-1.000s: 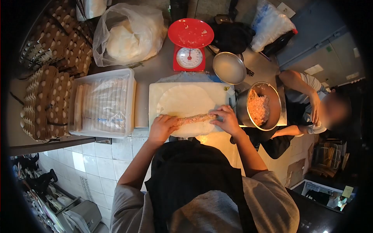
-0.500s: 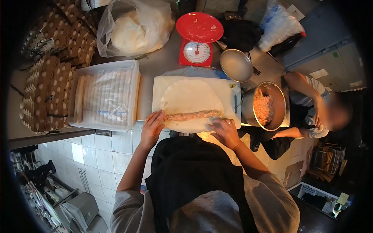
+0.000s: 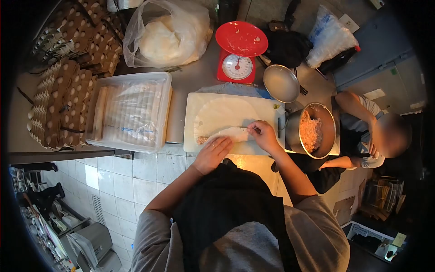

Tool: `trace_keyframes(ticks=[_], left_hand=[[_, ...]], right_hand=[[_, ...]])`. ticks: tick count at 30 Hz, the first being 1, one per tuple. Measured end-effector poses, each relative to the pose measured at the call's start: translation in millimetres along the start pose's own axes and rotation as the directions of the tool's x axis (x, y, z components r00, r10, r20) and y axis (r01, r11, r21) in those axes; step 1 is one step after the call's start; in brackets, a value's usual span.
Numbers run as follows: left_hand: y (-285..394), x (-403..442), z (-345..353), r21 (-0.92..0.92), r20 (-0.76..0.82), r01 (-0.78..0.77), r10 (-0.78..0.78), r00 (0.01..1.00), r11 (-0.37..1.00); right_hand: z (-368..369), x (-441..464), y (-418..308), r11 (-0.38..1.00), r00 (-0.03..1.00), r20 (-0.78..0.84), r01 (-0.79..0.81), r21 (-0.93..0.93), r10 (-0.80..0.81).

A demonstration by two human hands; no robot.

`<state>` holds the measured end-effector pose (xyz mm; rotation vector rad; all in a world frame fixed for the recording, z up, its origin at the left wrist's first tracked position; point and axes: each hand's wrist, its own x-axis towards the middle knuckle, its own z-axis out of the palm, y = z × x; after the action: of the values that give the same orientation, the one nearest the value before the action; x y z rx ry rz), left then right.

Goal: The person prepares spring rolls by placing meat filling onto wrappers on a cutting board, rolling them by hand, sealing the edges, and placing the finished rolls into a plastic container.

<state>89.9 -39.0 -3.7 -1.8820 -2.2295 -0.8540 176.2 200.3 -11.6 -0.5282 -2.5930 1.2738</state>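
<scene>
A pale round wrapper (image 3: 224,112) lies on the white cutting board (image 3: 267,115). Its near edge is folded up over a strip of minced filling (image 3: 202,140), which still shows at the left end. My left hand (image 3: 213,154) rests with its fingers stretched out on the near side of the fold. At the right end of the fold, my right hand (image 3: 263,135) pinches the wrapper's edge between thumb and fingers. To the right of the board, a metal pot (image 3: 295,129) holds more pinkish minced filling (image 3: 311,131).
Left of the board stands a plastic box (image 3: 166,109) of rolls, with egg trays (image 3: 59,104) beyond. Behind are a bag of wrappers (image 3: 165,41), a red scale (image 3: 236,67) and a metal bowl (image 3: 281,84). A person (image 3: 353,109) sits at the right.
The wrapper's near edge has been folded over most of the filling. My left hand has moved right, onto the fold, and my right hand has closed on the wrapper. The view has shifted slightly.
</scene>
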Motion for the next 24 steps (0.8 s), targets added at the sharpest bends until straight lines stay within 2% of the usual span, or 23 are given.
trace_keyframes(ticks=[2, 5, 6, 8, 11, 15, 21, 24], left_hand=[[-8.6, 2.0, 16.1, 0.021, -0.001, 0.076, -0.076, 0.997, 0.997], [-15.5, 3.7, 20.2, -0.014, 0.008, 0.075, -0.075, 0.997, 0.997], [-15.5, 4.9, 20.4, -0.029, -0.009, 0.093, -0.093, 0.996, 0.995], [-12.8, 9.4, 22.3, -0.063, -0.040, 0.125, -0.128, 0.991, 0.990], [-1.7, 21.9, 15.3, -0.007, 0.058, 0.221, -0.220, 0.974, 0.975], [-3.6, 32.0, 22.2, 0.002, -0.005, 0.214, -0.214, 0.977, 0.977], [-10.8, 31.6, 25.9, -0.059, 0.008, 0.158, -0.157, 0.988, 0.986], [-11.7, 30.8, 21.5, -0.063, 0.040, 0.142, -0.139, 0.989, 0.988]], right_hand=[[3.8, 0.6, 10.8, 0.991, 0.997, 0.007, -0.073, 0.108, 0.073], [-7.4, 0.4, 2.7, 0.978, 0.997, -0.071, 0.024, -0.208, -0.040], [-11.5, -1.5, -3.8, 0.954, 0.982, -0.036, 0.172, -0.245, -0.187], [-20.6, -9.8, -18.3, 0.840, 0.888, 0.047, 0.448, -0.306, -0.457], [-15.9, -16.8, -34.1, 0.716, 0.780, 0.296, 0.625, -0.312, -0.552], [-7.2, -21.3, -27.5, 0.750, 0.846, 0.320, 0.529, -0.397, -0.428], [-0.8, -26.7, -19.4, 0.792, 0.869, 0.280, 0.490, -0.366, -0.408], [-2.8, -25.5, -21.4, 0.799, 0.865, 0.319, 0.488, -0.352, -0.388]])
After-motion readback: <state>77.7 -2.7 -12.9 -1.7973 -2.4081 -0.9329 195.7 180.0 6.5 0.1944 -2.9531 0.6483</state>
